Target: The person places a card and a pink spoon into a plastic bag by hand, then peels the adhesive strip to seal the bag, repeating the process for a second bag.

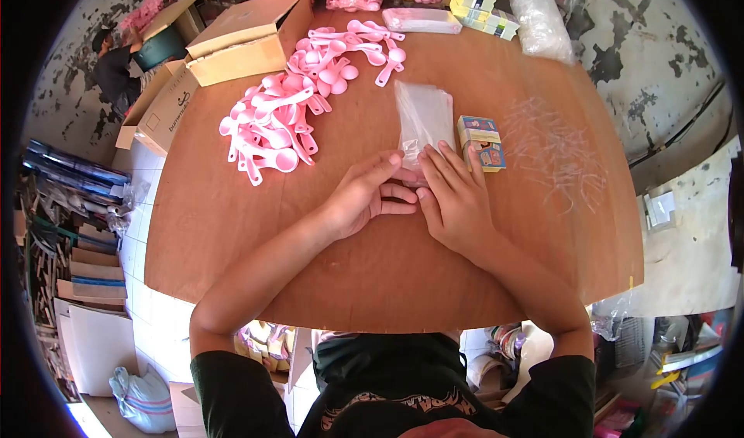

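Pink spoons point(271, 128) are lying in two loose heaps, far too many for a piece count. Clear bags point(424, 116) are sitting in one stack, sheets not separable by eye. Small printed boxes point(480, 143) are standing beside it: apparently two. One other person point(112, 70) is showing at far left.

Spoons point(271, 128) left of bags point(422, 112), small box point(480, 143) right, cartons point(248, 39) behind

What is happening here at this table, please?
A person's left hand and right hand rest on the near end of a stack of clear plastic bags on a wooden table. The right hand lies flat next to a small printed box. A pile of pink plastic spoons lies further left, untouched.
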`<state>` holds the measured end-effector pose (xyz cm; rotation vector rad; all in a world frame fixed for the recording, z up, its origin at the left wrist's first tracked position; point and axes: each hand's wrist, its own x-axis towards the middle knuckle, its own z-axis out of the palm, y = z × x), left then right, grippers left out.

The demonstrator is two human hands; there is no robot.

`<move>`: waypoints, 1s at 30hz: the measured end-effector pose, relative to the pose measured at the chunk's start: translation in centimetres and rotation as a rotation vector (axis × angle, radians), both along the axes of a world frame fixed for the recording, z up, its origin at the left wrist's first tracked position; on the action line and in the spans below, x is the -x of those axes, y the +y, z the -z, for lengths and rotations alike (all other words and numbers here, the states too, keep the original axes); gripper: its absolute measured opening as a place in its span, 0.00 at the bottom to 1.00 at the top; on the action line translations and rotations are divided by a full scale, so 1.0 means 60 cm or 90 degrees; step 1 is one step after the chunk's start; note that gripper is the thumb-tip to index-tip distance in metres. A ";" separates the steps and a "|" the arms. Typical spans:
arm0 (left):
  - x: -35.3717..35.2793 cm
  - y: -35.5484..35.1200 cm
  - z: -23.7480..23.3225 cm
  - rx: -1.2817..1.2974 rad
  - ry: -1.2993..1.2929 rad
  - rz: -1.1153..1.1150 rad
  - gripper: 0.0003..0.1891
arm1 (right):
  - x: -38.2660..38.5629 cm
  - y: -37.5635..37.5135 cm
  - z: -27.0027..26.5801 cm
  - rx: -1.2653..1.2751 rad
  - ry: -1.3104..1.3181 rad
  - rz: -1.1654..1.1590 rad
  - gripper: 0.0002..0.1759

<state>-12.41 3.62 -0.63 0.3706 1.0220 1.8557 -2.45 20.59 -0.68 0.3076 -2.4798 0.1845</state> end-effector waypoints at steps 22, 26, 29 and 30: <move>-0.012 0.010 0.000 0.231 0.166 -0.088 0.13 | -0.004 -0.011 0.005 -0.055 -0.082 0.071 0.29; -0.014 0.008 0.002 0.225 0.174 -0.088 0.12 | -0.006 -0.018 0.007 -0.072 -0.106 0.070 0.32; -0.016 0.007 0.002 0.206 0.197 -0.096 0.13 | -0.005 -0.012 0.013 -0.058 -0.085 0.091 0.32; -0.014 0.007 0.004 0.209 0.192 -0.091 0.13 | -0.004 -0.010 0.012 -0.056 -0.084 0.093 0.32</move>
